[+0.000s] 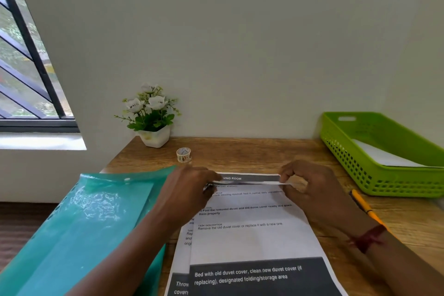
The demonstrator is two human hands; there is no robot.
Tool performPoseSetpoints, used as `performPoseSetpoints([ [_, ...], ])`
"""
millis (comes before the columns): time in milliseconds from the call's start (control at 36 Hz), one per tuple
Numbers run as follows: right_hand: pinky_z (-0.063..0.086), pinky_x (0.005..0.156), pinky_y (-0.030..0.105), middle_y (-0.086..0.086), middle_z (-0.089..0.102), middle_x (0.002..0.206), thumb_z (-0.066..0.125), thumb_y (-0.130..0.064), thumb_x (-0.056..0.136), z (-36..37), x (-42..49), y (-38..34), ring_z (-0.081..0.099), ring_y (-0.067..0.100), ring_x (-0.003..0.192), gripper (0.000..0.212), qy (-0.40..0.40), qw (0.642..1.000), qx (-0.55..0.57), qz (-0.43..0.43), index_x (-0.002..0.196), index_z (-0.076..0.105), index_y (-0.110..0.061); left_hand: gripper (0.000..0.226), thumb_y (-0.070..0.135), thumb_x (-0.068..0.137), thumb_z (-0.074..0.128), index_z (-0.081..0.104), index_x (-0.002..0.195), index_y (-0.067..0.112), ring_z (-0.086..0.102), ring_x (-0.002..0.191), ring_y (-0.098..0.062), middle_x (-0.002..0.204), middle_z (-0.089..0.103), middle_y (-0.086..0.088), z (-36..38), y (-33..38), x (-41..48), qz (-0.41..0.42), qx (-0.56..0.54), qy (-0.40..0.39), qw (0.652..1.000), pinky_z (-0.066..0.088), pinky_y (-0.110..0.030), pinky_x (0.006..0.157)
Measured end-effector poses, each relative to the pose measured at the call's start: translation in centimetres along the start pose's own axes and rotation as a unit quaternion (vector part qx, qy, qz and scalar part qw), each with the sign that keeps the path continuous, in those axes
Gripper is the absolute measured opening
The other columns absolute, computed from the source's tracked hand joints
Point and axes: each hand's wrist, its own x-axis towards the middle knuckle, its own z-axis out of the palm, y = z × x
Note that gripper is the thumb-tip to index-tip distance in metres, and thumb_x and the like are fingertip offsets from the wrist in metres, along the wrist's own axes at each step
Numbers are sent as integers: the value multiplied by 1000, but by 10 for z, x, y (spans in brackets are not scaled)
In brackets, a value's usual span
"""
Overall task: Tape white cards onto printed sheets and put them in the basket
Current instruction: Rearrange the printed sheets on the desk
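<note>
In the head view, a thin pale strip (249, 183) (card or tape cannot be told) is pinched at its ends by the left hand (192, 190) and the right hand (310, 190), fingers curled, over the top of the printed sheet (252, 243) at the counter's (264, 151) near edge. The green basket (396, 182) is set at the far right corner, a tape roll (183, 154) near the far edge.

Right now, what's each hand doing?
Left hand: pinches one end of a thin pale strip, card or tape unclear.
Right hand: pinches its other end.
</note>
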Motion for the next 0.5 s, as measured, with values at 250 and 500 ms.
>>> performPoseSetpoints([
  [250, 56, 56, 31, -7, 75, 95, 60, -26, 79, 11, -11, -22, 71, 18, 74, 37, -131, 974, -176, -56, 115, 64, -30, 27, 42, 92, 62, 67, 119, 37, 65, 102, 2, 110, 71, 19, -5, 4, -3, 7, 107, -95, 990, 13, -47, 121],
  [500, 45, 102, 33, -9, 45, 149, 25, -37, 99, 14, -16, -39, 49, 13, 131, 49, -283, 936, -208, -16, 147, 35, -31, 41, 35, 97, 52, 51, 138, 34, 60, 110, -14, 130, 63, 8, -10, 24, -10, 41, 103, -189, 976, 46, -26, 93],
])
